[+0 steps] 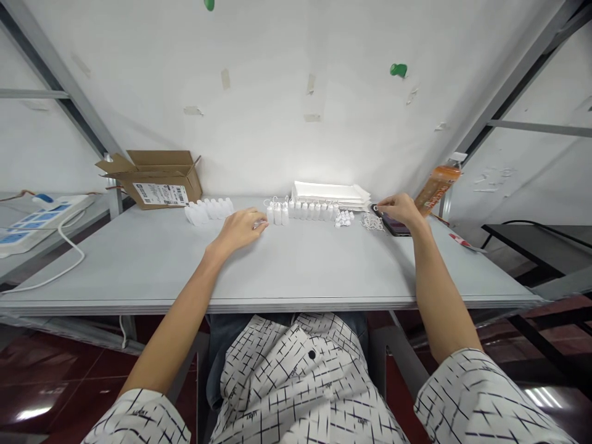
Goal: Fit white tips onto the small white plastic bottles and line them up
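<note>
While both forearms reach across the grey table point(305, 265), a broad stretch of its surface lies between them, running from the small goods down to the straight front edge. At its far left corner sits an open cardboard box point(161, 179), its inside hidden from where I stand. Farther left, on a neighbouring surface, a power strip point(39, 225) runs out of sight. The stack of white sheets point(328, 194) lies against the wall, its lower front partly covered by what stands before it. A tilted bottle of orange drink point(437, 188) has its base hidden behind the right wrist.

The left hand point(240, 228) is just beside the small bottles, its fingers narrowed on a small pale piece point(260, 222), mostly covered. The right hand point(401, 208) is over a dark phone point(395, 227), hiding part of it; I can't tell whether its fingers grip anything.

Translucent pieces point(209, 211) line up left of the left hand. The small white bottles point(311, 211) stand in front of the stack, some with loops on top. Right of them come a tangle of white loops point(372, 222), its strands hard to separate, and tiny white caps point(343, 217) nearer the bottles.
</note>
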`<state>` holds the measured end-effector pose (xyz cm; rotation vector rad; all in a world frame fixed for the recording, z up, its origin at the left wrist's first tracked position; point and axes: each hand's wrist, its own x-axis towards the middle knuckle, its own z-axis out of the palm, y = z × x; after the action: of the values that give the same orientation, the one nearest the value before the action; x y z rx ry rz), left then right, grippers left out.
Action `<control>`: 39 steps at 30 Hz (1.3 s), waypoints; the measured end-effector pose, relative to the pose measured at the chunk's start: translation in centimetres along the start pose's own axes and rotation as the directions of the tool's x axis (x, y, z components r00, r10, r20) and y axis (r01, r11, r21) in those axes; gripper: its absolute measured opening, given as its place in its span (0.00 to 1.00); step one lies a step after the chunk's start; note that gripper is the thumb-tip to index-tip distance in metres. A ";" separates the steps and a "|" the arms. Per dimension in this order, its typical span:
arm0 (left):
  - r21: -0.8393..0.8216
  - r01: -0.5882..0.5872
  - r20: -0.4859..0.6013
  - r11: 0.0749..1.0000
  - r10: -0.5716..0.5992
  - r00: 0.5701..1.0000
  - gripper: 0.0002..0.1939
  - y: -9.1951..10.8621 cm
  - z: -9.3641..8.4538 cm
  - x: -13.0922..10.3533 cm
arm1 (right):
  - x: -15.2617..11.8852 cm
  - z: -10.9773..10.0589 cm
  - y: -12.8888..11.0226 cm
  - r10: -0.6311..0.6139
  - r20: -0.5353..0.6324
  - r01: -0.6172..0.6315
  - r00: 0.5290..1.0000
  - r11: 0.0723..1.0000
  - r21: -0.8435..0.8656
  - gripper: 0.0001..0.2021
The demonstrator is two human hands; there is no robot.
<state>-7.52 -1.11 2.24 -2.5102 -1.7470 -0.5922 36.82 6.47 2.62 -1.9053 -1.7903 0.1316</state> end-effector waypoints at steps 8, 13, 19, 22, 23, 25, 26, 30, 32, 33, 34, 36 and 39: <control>-0.041 -0.006 0.016 0.999 0.007 1.000 0.16 -0.2 0.1 0.1 | 0.2 0.5 0.1 0.087 -0.144 -0.071 0.986 0.991 0.110 0.12; -0.174 -0.015 0.007 0.985 0.016 1.000 0.17 0.5 -0.1 0.1 | -0.4 0.5 -1.3 0.144 -0.110 -0.106 0.983 0.950 0.294 0.13; -0.506 0.027 0.034 0.862 -0.011 0.999 0.18 2.3 -0.4 0.0 | -2.3 1.1 -6.8 -0.099 -0.077 0.124 0.992 0.868 0.480 0.15; -0.667 0.066 0.080 0.742 -0.016 0.997 0.15 3.0 -0.4 -0.2 | -4.4 2.0 -10.5 -0.270 -0.029 0.243 0.962 0.808 0.537 0.15; -0.702 0.081 0.095 0.708 -0.020 0.995 0.14 3.3 -0.4 -0.2 | -5.2 2.4 -11.7 -0.323 -0.012 0.274 0.946 0.784 0.557 0.15; -0.744 0.101 0.116 0.661 -0.020 0.993 0.14 3.8 -0.2 -0.3 | -6.8 3.2 -13.5 -0.411 0.004 0.329 0.912 0.734 0.595 0.15; -0.754 0.101 0.123 0.649 -0.011 0.992 0.15 4.2 -0.1 -0.4 | -7.5 3.6 -14.2 -0.452 0.024 0.342 0.892 0.708 0.618 0.15; -0.735 0.025 0.088 0.678 0.059 0.994 0.19 5.2 0.3 -0.4 | -9.1 4.8 -15.4 -0.536 0.124 0.313 0.835 0.649 0.693 0.14; -0.713 -0.017 0.057 0.700 0.082 0.995 0.20 5.4 0.5 -0.4 | -9.3 5.2 -15.5 -0.538 0.133 0.290 0.833 0.628 0.722 0.15; -0.711 -0.030 0.045 0.702 0.089 0.995 0.20 5.3 0.6 -0.4 | -9.4 5.3 -15.5 -0.538 0.139 0.277 0.831 0.619 0.734 0.15; -0.714 -0.040 0.036 0.699 0.094 0.995 0.20 5.3 0.6 -0.5 | -9.5 5.4 -15.5 -0.540 0.150 0.263 0.828 0.612 0.746 0.15; -0.722 -0.059 0.026 0.690 0.111 0.993 0.20 5.3 0.7 -0.5 | -9.7 5.7 -15.7 -0.548 0.174 0.235 0.818 0.595 0.768 0.14; -0.708 -0.092 0.020 0.700 0.150 0.988 0.19 5.4 0.7 -0.7 | -10.1 6.1 -16.1 -0.566 0.173 0.216 0.806 0.554 0.804 0.14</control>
<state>-2.66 -3.56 2.43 -3.1236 -1.5447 -1.4115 18.51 -1.44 1.48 -0.8501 -1.9389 1.0304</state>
